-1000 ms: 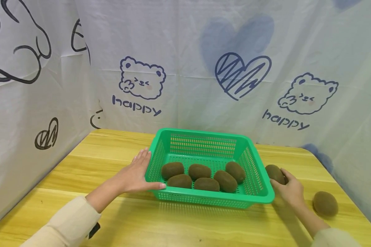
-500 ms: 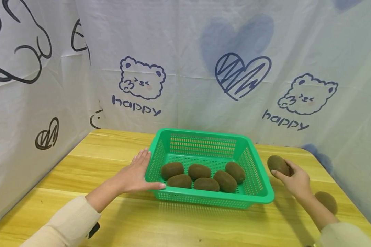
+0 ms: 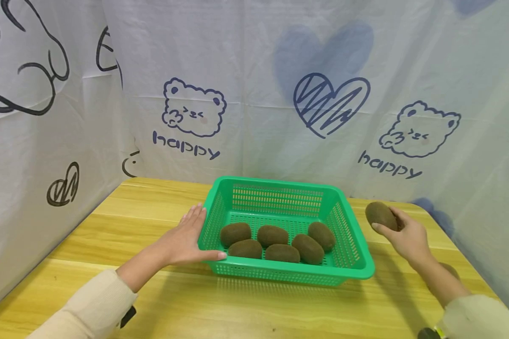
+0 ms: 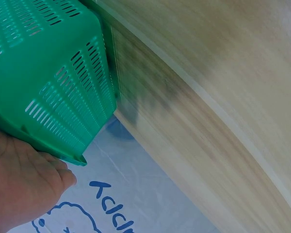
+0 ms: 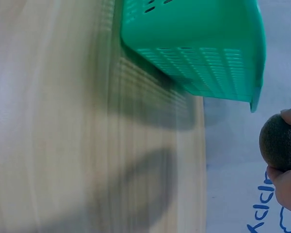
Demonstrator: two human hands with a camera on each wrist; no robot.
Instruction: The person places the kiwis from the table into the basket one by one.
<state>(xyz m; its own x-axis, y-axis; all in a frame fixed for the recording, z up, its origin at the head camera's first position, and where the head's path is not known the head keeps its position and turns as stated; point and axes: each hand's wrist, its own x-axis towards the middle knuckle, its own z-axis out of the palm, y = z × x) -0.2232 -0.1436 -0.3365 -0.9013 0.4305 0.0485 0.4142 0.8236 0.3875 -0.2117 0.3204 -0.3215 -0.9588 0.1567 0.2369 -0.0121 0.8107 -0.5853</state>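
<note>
A green plastic basket (image 3: 280, 277) with slotted walls stands on the table, and several brown kiwis (image 3: 273, 235) lie along its front half. My left hand (image 3: 185, 241) rests against the basket's front left corner, fingers straight along the left side and thumb laid over the front rim. To the right of the basket, my right hand (image 3: 409, 240) holds a kiwi (image 3: 380, 216) between thumb and fingers, raised above the tabletop. The right wrist view has this kiwi (image 5: 279, 141) at its right edge, just past the basket's rim (image 5: 256, 92).
Another kiwi (image 3: 449, 270) lies on the table at the right, mostly hidden behind my right forearm. The wooden tabletop (image 3: 237, 310) reaches back to a white curtain (image 3: 254, 132) with printed hearts and bears, which also hangs along the left side.
My right hand has lifted the kiwi from the table beside the basket, moving up and slightly right. Its forearm now covers most of the other kiwi. My left hand and the basket stay put.
</note>
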